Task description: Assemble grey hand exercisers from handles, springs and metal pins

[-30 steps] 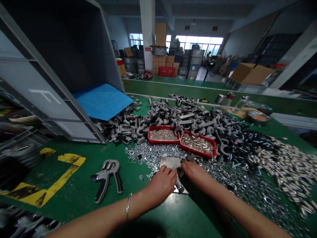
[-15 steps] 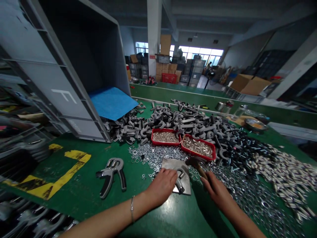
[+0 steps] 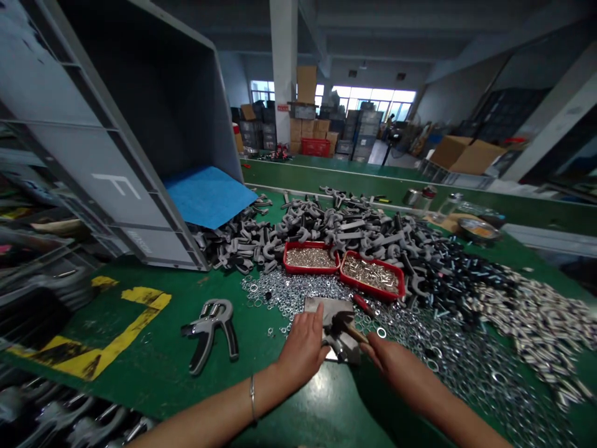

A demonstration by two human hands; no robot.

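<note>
My left hand (image 3: 302, 350) rests on a square steel plate (image 3: 321, 306) and holds a grey metal fitting (image 3: 346, 348) against it, with the thumb raised. My right hand (image 3: 392, 366) grips a wooden-handled hammer (image 3: 354, 333), whose head (image 3: 337, 325) sits just above the fitting. Part of the fitting is hidden by the hammer and my left hand. Loose steel washers (image 3: 289, 295) lie around the plate. A red-handled tool (image 3: 362, 305) lies on the washers just beyond the hammer.
Two red trays (image 3: 310, 257) of small metal parts sit among heaped grey forked fittings (image 3: 326, 224). A spring hand grip (image 3: 209, 333) lies left of the plate. A tipped grey crate (image 3: 140, 149) with a blue sheet stands at left. Steel sleeves are heaped at right.
My right hand has come back toward the plate, bringing the hammer head down over the fitting. My left hand has stayed on the plate, with its thumb now raised.
</note>
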